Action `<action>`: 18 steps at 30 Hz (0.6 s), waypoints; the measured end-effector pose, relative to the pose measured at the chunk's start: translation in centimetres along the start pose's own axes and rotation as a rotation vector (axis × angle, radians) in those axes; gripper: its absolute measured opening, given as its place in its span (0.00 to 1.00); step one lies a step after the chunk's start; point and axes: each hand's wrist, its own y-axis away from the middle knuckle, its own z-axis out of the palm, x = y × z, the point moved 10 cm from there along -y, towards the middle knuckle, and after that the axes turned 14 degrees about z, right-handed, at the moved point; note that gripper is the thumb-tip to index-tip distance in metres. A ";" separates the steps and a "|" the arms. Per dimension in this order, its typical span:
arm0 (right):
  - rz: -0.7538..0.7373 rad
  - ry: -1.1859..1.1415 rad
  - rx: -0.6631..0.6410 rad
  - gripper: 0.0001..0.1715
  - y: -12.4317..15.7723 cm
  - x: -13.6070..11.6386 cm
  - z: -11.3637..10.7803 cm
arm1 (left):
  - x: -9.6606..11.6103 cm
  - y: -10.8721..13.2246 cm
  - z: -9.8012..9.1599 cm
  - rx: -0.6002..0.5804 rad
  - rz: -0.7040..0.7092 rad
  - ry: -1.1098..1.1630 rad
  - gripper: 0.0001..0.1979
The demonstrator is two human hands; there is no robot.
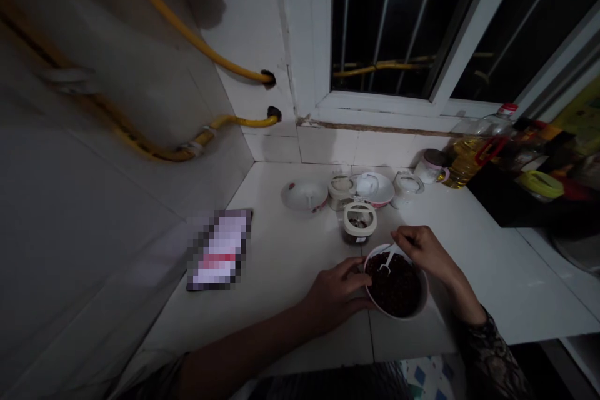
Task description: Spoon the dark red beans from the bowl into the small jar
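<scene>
A white bowl (424,300) with dark red, grainy contents stands near the counter's front edge. My left hand (334,295) is closed on its left side, thumb at the rim and fingers against the wall. Above the bowl's far right rim, my right hand (425,251) pinches a small white spoon (389,260). The spoon slants down into the bowl, its head at the dark contents. Just behind the bowl sits a lidded jar (360,222) with dark contents.
Behind the jar stand a glass bowl (304,197), a clear container (341,192), a red-patterned bowl (385,190) and another jar (407,190). Farther right are a mug (430,167) and an oil bottle (462,159). A blurred-out flat object (220,250) lies left. Yellow pipes (210,53) run along the wall.
</scene>
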 end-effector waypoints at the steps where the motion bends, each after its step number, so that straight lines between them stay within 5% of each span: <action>1: 0.010 -0.020 -0.001 0.25 -0.1 0.3 0.0 | 0.0 0.0 0.0 -0.002 -0.004 0.002 0.14; 18: 0.169 -0.363 0.000 0.29 -0.9 2.1 -1.4 | 0.1 0.0 -0.1 0.023 0.032 -0.017 0.16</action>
